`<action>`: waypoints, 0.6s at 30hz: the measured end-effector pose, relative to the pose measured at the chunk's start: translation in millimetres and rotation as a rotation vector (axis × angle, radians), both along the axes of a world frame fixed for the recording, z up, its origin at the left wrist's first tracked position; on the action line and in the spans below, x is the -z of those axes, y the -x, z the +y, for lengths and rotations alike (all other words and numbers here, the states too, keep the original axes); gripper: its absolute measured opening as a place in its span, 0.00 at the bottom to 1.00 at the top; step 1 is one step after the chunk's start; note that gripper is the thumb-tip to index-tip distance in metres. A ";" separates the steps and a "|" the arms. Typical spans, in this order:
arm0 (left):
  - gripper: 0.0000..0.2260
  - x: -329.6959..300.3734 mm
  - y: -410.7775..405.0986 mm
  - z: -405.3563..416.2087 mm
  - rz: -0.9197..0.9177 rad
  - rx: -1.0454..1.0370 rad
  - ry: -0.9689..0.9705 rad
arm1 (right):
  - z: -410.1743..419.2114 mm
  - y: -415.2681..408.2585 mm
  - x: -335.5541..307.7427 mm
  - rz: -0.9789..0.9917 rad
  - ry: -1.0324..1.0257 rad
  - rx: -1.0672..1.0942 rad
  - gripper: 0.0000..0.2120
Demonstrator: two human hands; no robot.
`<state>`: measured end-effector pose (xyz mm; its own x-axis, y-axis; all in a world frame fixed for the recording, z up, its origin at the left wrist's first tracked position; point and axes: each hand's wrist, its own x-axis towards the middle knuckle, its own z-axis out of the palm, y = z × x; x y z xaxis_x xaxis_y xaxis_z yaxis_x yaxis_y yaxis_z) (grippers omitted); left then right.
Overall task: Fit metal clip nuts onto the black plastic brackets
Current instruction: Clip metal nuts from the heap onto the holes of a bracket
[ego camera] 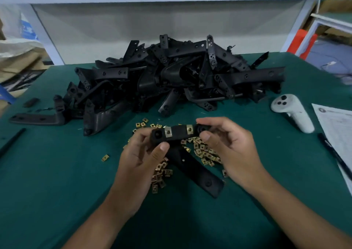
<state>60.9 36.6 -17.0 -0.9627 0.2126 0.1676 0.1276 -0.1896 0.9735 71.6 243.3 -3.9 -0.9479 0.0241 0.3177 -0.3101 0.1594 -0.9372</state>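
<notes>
A black L-shaped plastic bracket [192, 164] is held above the green table, its short arm level and its long arm pointing down toward me. My left hand [141, 153] grips the short arm's left end, thumb on its front. My right hand [226, 145] pinches the right end between thumb and fingers. Two metal clip nuts [168, 132] sit clipped on the short arm, side by side. Loose brass-coloured clip nuts [204, 153] lie scattered under and around my hands. One stray nut [105, 157] lies to the left.
A big heap of black brackets [171, 77] fills the far half of the green table [57, 182]. One bracket [38, 118] lies flat at left. A white handheld controller [293, 113], a printed sheet [339, 130] and a black pen [333, 153] lie at right.
</notes>
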 end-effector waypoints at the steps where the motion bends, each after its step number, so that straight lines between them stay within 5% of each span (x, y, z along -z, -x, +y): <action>1: 0.05 -0.8 -4.1 2.4 0.042 -0.060 0.065 | 2.2 -3.0 -3.6 0.015 0.004 0.003 0.12; 7: 0.08 -22.2 -27.0 35.7 0.245 -0.122 0.378 | 33.3 -57.1 -34.8 0.168 0.006 0.166 0.12; 18: 0.14 -54.9 -138.1 221.2 0.326 0.551 0.348 | 155.6 -283.1 -56.0 0.094 -0.101 0.878 0.08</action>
<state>199.0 257.8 37.9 -0.6130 0.7455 0.2616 0.3966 0.0039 0.9180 354.8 398.9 52.1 -0.5705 0.6976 0.4335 -0.1126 0.4564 -0.8826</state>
